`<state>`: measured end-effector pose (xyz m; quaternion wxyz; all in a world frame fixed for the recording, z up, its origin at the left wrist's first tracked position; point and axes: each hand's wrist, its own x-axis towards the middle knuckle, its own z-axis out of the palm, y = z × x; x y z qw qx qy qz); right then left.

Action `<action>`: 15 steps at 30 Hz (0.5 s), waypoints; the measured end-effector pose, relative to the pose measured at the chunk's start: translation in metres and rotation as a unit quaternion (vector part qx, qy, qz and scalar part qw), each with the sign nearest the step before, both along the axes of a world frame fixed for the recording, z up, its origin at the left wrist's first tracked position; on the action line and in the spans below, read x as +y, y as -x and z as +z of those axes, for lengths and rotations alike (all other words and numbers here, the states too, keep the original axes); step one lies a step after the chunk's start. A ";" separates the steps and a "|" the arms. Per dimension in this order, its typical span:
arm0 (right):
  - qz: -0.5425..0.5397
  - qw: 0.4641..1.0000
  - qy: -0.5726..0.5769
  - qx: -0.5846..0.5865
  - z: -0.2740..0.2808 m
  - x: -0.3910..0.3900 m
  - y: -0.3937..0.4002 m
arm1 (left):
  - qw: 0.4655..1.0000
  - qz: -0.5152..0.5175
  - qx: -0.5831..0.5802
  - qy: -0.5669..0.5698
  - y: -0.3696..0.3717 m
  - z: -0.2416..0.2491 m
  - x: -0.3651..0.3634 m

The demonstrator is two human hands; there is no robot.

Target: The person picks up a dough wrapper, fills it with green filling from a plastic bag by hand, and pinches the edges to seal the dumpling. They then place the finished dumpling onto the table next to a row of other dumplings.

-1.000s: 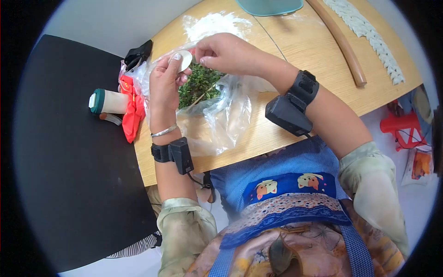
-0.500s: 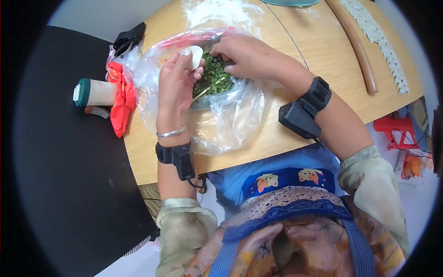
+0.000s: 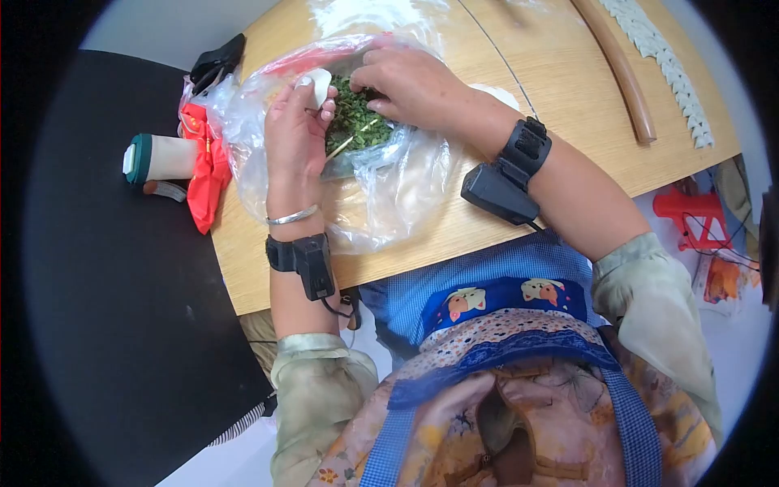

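Note:
A small white dough round [image 3: 317,88] is pinched between the thumb and fingers of my left hand [image 3: 296,122]. Beside it lies a heap of chopped greens [image 3: 357,118] in a bowl lined or surrounded by a clear plastic bag [image 3: 389,195]. My right hand [image 3: 406,85] reaches over the far right side of the greens, its fingers bent down at them; whether they hold any greens is hidden. A pale thin stick [image 3: 341,148] rests in the greens.
A wooden rolling pin [image 3: 617,69] and a row of overlapping white rounds [image 3: 661,61] lie at the right. White flour [image 3: 377,16] covers the far table. A green-lidded cup [image 3: 166,157] and red bag [image 3: 207,174] are left.
The view has shifted, so the table and hands appear slightly higher and further left. My left hand still holds the dough round, and my right hand remains at the greens.

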<state>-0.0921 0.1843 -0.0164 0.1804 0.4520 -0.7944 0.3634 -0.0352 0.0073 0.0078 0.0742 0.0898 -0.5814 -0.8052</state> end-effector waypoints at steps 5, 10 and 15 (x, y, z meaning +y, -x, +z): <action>-0.008 1.000 -0.014 0.022 0.000 -0.003 0.000 | 1.000 0.001 0.007 0.005 -0.001 0.002 -0.001; 0.003 0.999 0.036 0.003 0.001 -0.006 0.005 | 1.000 0.002 0.003 0.004 0.000 0.002 -0.002; 0.027 0.988 0.067 -0.139 0.009 0.000 0.005 | 1.000 -0.004 -0.006 0.012 0.000 0.004 -0.001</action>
